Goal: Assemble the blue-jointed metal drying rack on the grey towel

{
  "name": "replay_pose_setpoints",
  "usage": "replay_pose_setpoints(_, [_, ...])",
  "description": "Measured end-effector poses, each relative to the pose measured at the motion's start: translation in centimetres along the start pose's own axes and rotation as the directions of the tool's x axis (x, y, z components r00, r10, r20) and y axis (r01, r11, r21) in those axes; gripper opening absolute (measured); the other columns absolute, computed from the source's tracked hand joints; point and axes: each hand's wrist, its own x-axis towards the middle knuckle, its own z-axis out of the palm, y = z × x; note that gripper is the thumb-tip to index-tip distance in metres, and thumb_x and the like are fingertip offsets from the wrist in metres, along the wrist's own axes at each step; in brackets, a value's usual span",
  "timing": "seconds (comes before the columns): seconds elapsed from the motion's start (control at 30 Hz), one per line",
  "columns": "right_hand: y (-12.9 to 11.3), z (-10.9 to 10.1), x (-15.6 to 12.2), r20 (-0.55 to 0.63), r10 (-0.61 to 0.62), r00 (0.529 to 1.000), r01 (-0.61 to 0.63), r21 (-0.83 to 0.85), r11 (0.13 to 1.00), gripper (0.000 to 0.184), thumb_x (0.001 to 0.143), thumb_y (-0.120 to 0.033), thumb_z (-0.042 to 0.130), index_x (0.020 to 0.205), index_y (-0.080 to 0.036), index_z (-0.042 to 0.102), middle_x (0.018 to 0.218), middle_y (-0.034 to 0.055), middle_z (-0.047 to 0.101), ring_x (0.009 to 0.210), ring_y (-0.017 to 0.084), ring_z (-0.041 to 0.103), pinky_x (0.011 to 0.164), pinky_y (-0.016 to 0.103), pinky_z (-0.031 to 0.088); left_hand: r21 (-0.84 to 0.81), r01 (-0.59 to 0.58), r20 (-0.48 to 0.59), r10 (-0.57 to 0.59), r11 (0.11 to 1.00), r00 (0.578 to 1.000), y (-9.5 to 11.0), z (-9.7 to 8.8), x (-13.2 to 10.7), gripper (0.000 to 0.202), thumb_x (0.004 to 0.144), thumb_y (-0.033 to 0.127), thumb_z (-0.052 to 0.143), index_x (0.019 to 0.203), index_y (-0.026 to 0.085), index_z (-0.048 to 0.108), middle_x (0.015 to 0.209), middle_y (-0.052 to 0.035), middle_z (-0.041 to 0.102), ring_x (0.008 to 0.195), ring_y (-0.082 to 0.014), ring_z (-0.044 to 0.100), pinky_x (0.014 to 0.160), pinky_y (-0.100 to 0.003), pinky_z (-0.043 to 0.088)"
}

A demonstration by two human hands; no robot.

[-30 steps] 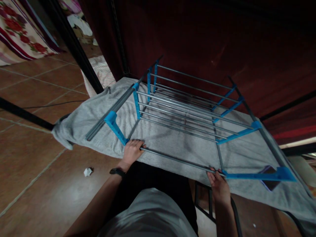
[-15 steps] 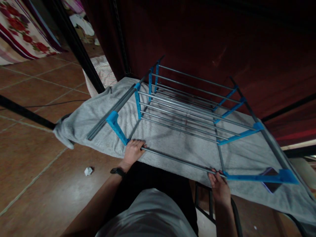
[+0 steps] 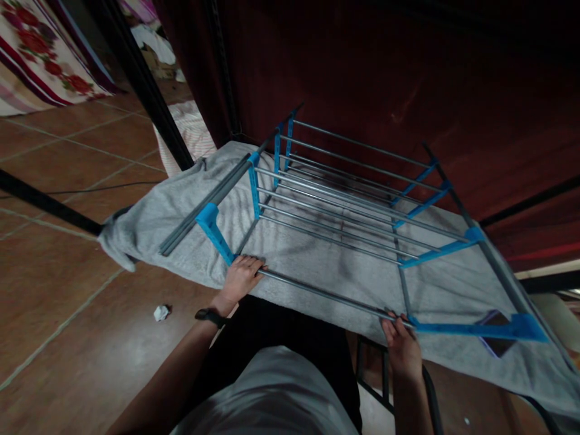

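Observation:
A rack of grey metal rods and blue plastic brackets (image 3: pixel 217 237) lies on a grey cloth. Along its near edge runs a metal rod (image 3: pixel 317 292). My left hand (image 3: pixel 242 279) is closed over the left end of this rod, next to a blue bracket. At the right end, the fingers of my right hand (image 3: pixel 402 343) grip the same rod beside another blue bracket (image 3: pixel 471 329). Both palms are largely hidden from view. Several parallel rods (image 3: pixel 344 199) span the rack farther back.
The grey cloth (image 3: pixel 158 223) drapes over the surface under the rack. A phone-like dark object (image 3: pixel 498 345) lies beneath the right bracket. Black posts (image 3: pixel 149 103) rise at the left, and a dark red curtain (image 3: pixel 362 66) hangs behind. Crumpled white paper (image 3: pixel 161 312) lies on the tiled floor.
My left hand and wrist have shifted slightly left along the rod. My right hand keeps its grip, and the rack looks nearly unmoved.

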Motion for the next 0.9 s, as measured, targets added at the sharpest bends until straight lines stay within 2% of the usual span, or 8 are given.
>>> replay_pose_setpoints(0.13, [0.2, -0.1, 0.4, -0.003, 0.01, 1.0, -0.01, 0.01, 1.0, 0.029, 0.076, -0.037, 0.076, 0.098, -0.024, 0.062, 0.101, 0.0024, 0.071, 0.098, 0.019, 0.068, 0.089, 0.042, 0.058, 0.002, 0.008, -0.007, -0.008, 1.0, 1.0, -0.6, 0.1, -0.3, 0.023, 0.095, 0.03, 0.048, 0.097, 0.019, 0.069, 0.09, -0.009, 0.072, 0.088, -0.0259, 0.065, 0.08, -0.04, 0.042])
replay_pose_setpoints(0.27, [0.7, -0.6, 0.7, -0.001, 0.032, 0.999, -0.032, 0.059, 0.998, 0.043, 0.066, -0.035, 0.082, 0.101, -0.024, 0.059, 0.093, 0.0007, 0.073, 0.091, 0.019, 0.07, 0.091, 0.042, 0.058, -0.012, 0.005, -0.016, -0.005, 1.0, 1.0, -0.7, 0.3, -0.7, 0.023, 0.095, 0.028, 0.048, 0.097, 0.019, 0.069, 0.088, -0.009, 0.071, 0.087, -0.0257, 0.064, 0.08, -0.041, 0.042])
replay_pose_setpoints(0.4, [1.0, -1.0, 0.9, -0.004, 0.029, 1.0, -0.029, 0.066, 0.997, 0.045, 0.066, -0.038, 0.081, 0.102, -0.025, 0.058, 0.094, 0.0007, 0.073, 0.09, 0.019, 0.07, 0.091, 0.043, 0.057, -0.022, 0.006, -0.044, -0.007, 1.0, 0.999, -0.5, 0.2, -1.1, 0.025, 0.096, 0.027, 0.045, 0.098, 0.019, 0.069, 0.089, -0.0093, 0.069, 0.086, -0.0252, 0.061, 0.082, -0.041, 0.042])
replay_pose_setpoints(0.57, [0.7, -0.9, 0.5, 0.044, -0.011, 0.999, 0.01, 0.037, 0.999, 0.04, 0.066, -0.035, 0.082, 0.098, -0.025, 0.06, 0.099, 0.0014, 0.072, 0.094, 0.018, 0.069, 0.092, 0.04, 0.057, -0.004, 0.03, -0.071, -0.03, 1.0, 0.997, -0.4, 0.4, -1.5, 0.025, 0.097, 0.027, 0.045, 0.097, 0.019, 0.068, 0.09, -0.0095, 0.068, 0.088, -0.0254, 0.059, 0.083, -0.04, 0.042])
replay_pose_setpoints(0.77, [0.1, -0.3, 0.0, 0.024, -0.019, 1.0, 0.02, -0.02, 1.0, 0.031, 0.069, -0.04, 0.079, 0.088, -0.022, 0.062, 0.102, 0.0083, 0.072, 0.106, 0.026, 0.067, 0.091, 0.044, 0.057, -0.009, 0.046, -0.056, -0.047, 0.999, 0.997, -0.5, 0.6, -1.8, 0.026, 0.097, 0.028, 0.044, 0.099, 0.02, 0.069, 0.092, -0.0104, 0.067, 0.091, -0.0268, 0.059, 0.086, -0.043, 0.044])
replay_pose_setpoints(0.9, [0.5, -0.6, 0.3, 0.003, 0.014, 1.0, -0.014, 0.026, 1.0, 0.035, 0.067, -0.038, 0.08, 0.094, -0.024, 0.062, 0.096, 0.0049, 0.073, 0.094, 0.022, 0.07, 0.088, 0.042, 0.058, -0.024, 0.047, -0.069, -0.048, 0.999, 0.996, -0.7, 0.8, -2.2, 0.027, 0.096, 0.027, 0.045, 0.107, 0.02, 0.068, 0.107, -0.0127, 0.067, 0.102, -0.0284, 0.059, 0.092, -0.046, 0.045])
